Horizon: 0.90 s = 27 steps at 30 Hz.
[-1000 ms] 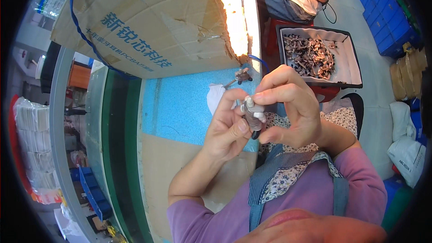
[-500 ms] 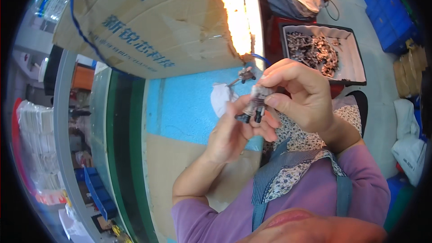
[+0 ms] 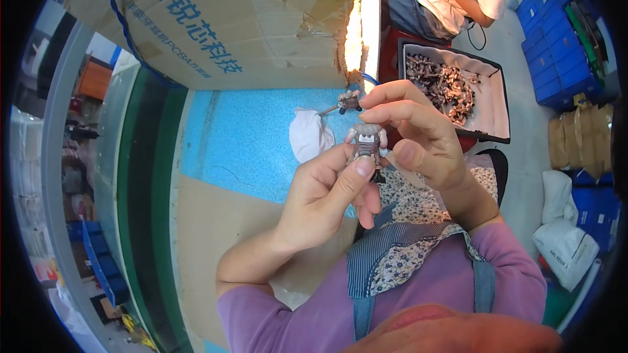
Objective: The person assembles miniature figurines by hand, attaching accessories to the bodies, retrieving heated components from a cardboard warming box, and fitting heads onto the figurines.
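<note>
My left hand (image 3: 320,197) is closed round the lower part of a small toy figure (image 3: 367,140), with the thumb pressed on its front. The figure is grey and brown, with a rounded grey top, stubby arms and a dark foot showing below my fingers. Its legs are partly hidden. Just right of it and above, my right hand (image 3: 425,134) is open, its thumb and fingers apart. Beyond my fingertips a second small brown figure (image 3: 348,100) lies on the blue table surface (image 3: 229,137). Beside that lies a crumpled white cloth (image 3: 310,134).
A large cardboard box (image 3: 261,26) stands at the back of the table, a bright glow along its right edge. To the right, a black-rimmed tray (image 3: 495,108) holds many small figure parts. Another person (image 3: 451,0) sits behind it. Blue crates (image 3: 556,39) stand far right.
The toy figure has turned so its front faces up, and my left thumb has come onto it. My right fingers have let go and spread. The whole view has shifted slightly.
</note>
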Motion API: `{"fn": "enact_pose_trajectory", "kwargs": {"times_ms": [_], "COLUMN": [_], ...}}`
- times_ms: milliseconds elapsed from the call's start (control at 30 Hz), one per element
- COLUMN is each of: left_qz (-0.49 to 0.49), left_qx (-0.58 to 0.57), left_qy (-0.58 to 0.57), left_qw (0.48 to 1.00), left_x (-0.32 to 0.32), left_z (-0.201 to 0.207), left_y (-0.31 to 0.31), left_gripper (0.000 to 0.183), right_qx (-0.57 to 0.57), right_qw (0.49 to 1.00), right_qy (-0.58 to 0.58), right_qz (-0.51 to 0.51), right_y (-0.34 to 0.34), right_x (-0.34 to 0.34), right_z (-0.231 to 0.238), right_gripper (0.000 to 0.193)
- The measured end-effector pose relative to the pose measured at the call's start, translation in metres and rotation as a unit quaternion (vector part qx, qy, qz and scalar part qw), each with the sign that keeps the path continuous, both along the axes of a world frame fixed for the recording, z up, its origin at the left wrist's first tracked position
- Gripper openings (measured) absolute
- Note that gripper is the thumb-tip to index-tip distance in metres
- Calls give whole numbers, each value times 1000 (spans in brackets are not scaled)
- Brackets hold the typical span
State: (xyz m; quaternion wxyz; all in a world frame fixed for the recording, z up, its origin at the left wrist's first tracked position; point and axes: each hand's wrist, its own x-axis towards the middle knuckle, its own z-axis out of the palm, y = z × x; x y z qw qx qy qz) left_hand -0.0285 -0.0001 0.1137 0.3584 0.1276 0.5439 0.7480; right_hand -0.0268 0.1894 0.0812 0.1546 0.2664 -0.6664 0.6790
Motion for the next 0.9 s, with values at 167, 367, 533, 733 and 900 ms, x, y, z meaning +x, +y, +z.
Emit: {"fn": "enact_pose_trajectory", "kwargs": {"times_ms": [167, 367, 533, 733, 900], "left_qz": [-14, -19, -21, -29, -73], "left_qx": [18, 25, 55, 86, 134], "left_qy": [-14, -25, -48, -99, -92], "left_qw": [1000, 999, 997, 991, 984], "left_x": [-3, 0, 2, 4, 2], "left_z": [-5, -2, 8, 8, 2], "left_y": [-6, -5, -4, -7, -10], "left_gripper": [42, 39, 33, 32, 34], "right_qx": [-66, -49, 14, 110, 139], "right_qw": [995, 994, 1000, 990, 983], "right_qy": [-64, -90, -17, 70, 96], "right_qz": [31, 26, -16, -50, -74], "right_y": [-6, -6, -10, -3, -3], "right_x": [3, 8, 9, 10, 13], "right_z": [-4, 0, 2, 3, 2], "right_gripper": [45, 48, 47, 47, 44]}}
